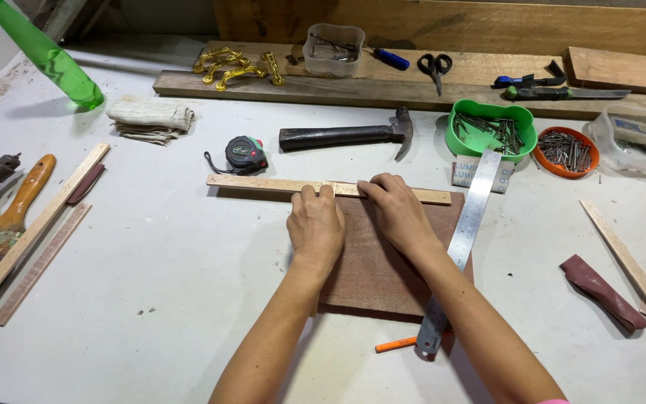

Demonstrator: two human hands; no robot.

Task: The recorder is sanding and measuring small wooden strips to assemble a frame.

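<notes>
Pale grey workbench [158,247] filling the view, tools scattered all round, and both hands are working dead centre. Left hand [315,224] is lying palm down on the dark brown board [371,273], fingers together and pressing on the thin light wooden strip [278,184] that is running left to right along the board's far edge. Right hand [396,211] is sitting just beside it — fingertips close together, pushing down on the same strip. A steel ruler [466,233] is leaning across the board's right side, its near end touching an orange pencil [395,345]. Farther back, a claw hammer [349,135] and a tape measure [245,154] are lying near the strip — and to the right, a green tub of nails [490,129] beside an orange dish of nails [566,151].
</notes>
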